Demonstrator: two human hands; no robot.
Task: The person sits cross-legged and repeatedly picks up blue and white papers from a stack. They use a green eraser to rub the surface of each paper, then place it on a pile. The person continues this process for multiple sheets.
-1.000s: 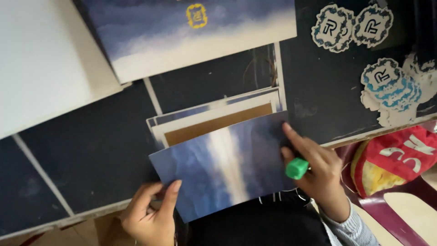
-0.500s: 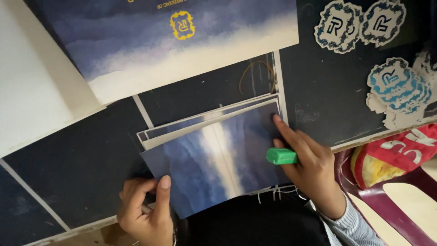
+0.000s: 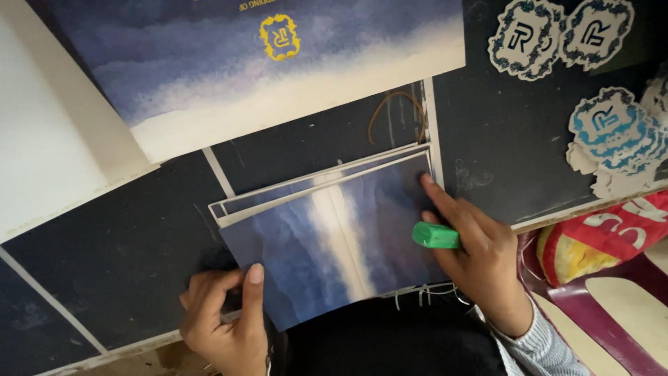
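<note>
Under my right hand [image 3: 480,261], whose grip pinches a small green glue stick [image 3: 435,235] while the forefinger presses flat, a blue-and-white printed card [image 3: 334,244] tops a small stack of cards [image 3: 278,198] on the dark worktop [image 3: 111,278]. My left hand [image 3: 226,324] is curled at the card's near corner, thumb on the print, clasping nothing that I can make out. Pressed at only two points, the top card could, I judge, skew off the stack, or the stick could smear its face.

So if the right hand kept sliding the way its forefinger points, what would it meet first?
The right hand, holding a green cap, points up-left across the blue card. It would probably first cross the card's top edge, then the rubber band on the dark table.
</note>
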